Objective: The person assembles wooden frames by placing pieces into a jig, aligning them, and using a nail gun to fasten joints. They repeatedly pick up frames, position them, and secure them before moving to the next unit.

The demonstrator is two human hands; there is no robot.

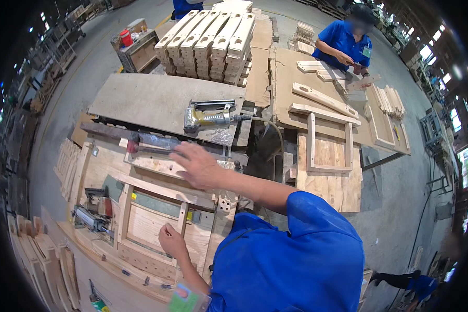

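Wooden frame (pixel 124 213): located left of and below the centre of view, lying flat on the bench (pixel 101 166). Its two posts join a rail at top and bottom.

Left hand (pixel 172 242): positioned over the wooden frame, close to the right post. Fingers are curled together; whether they grip a small part cannot be determined.

Right hand (pixel 196 165): left of centre, slightly blurred, fingers spread and open. It is located over the right portion of a drilled plank (pixel 145 161); contact cannot be confirmed. A blurred red-ended object (pixel 133 143) is to the left of its fingertips.

Nail gun (pixel 208 117): upper centre, lying on a grey board (pixel 140 93), hose (pixel 278 132) extending right.

Silver tool (pixel 91 219): left, beside the wooden frame.

Stacked slats (pixel 208 41): upper centre.

Second frame (pixel 311 140): right of centre.

Co-worker (pixel 343 44): upper right, both hands at wooden parts.
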